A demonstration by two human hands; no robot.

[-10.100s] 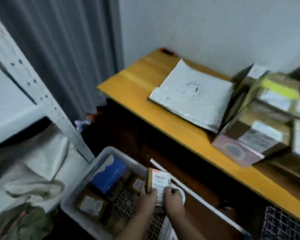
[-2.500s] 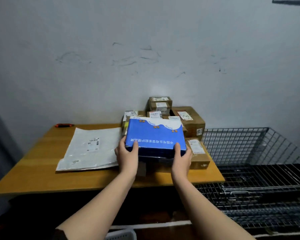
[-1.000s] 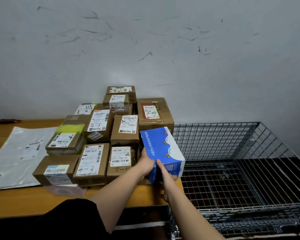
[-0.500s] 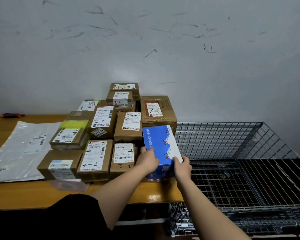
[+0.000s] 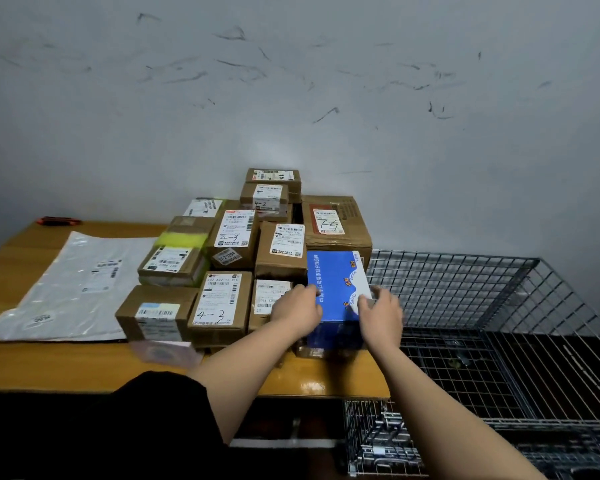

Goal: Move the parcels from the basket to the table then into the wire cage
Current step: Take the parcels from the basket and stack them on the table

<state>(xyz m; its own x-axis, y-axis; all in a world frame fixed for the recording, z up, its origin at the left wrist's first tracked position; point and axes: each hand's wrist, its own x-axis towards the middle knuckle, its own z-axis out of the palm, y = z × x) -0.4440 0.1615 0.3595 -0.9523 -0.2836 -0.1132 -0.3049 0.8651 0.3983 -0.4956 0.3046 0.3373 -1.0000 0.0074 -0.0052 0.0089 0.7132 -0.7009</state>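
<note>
A blue parcel box (image 5: 333, 289) with a white wavy corner lies flat at the right end of the wooden table (image 5: 66, 365), beside the pile of brown parcels (image 5: 236, 237). My left hand (image 5: 297, 308) grips its left edge. My right hand (image 5: 381, 311) holds its right edge, thumb on top. The box seems to sit on a low parcel that is mostly hidden under it. The wire cage (image 5: 465, 292) stands right of the table, its floor lower than the tabletop. The basket is out of view.
A flat grey mailer bag (image 5: 77, 282) lies on the table's left part. A small red and black tool (image 5: 58, 221) lies at the back left by the wall. A clear pouch (image 5: 163, 353) sits in front of the pile.
The blue box went from tilted on edge to lying flat at the table's right end. Both hands stayed on its sides.
</note>
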